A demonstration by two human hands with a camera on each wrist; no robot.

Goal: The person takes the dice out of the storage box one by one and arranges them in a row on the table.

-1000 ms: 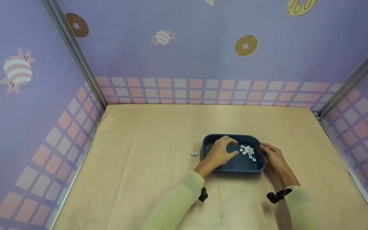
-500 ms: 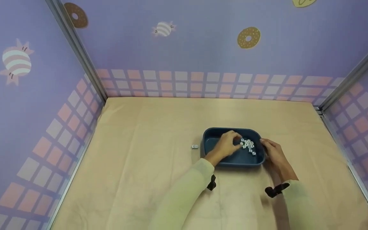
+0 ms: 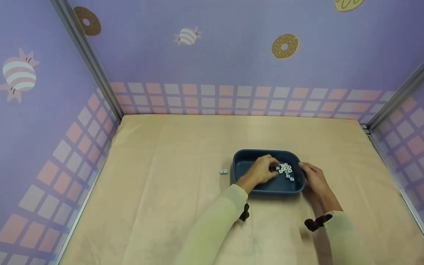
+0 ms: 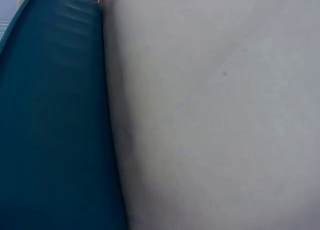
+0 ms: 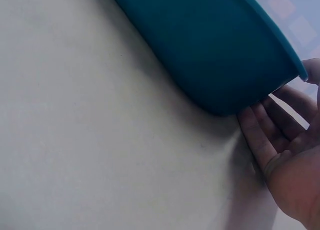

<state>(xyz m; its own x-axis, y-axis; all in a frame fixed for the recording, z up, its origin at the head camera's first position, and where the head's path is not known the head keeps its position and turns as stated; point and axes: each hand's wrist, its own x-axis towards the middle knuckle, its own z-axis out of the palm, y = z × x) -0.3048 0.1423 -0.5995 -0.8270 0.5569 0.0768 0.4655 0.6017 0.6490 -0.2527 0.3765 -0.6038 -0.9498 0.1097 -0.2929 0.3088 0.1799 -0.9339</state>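
Observation:
A dark blue rectangular tray [image 3: 267, 192] with a raised rim stands on the cloth. In its right half lies a cluster of several small white dice [image 3: 286, 168]. My left hand [image 3: 259, 170] reaches over the tray's left side, thumb and fingers spread around the cluster's left edge. A gap shows between fingertips and thumb; no die looks clasped, and the fingers hide part of the cluster. At the right end, my right hand [image 3: 315, 180] holds the tray. In the right wrist view the thumb is at the rim and the fingers [image 5: 257, 132] are against the wall below.
Left of the tray, a couple of white dice [image 3: 223, 171] sit close together on the beige cloth [image 3: 168, 176]. Purple patterned panels [image 3: 230, 55] enclose the back and both sides. A dark wrist strap [image 3: 244, 212] shows below the left hand.
My left hand has moved right inside the tray, from a spot short of the dice to the edge of the cluster. The right hand keeps its hold. The head view has shifted slightly.

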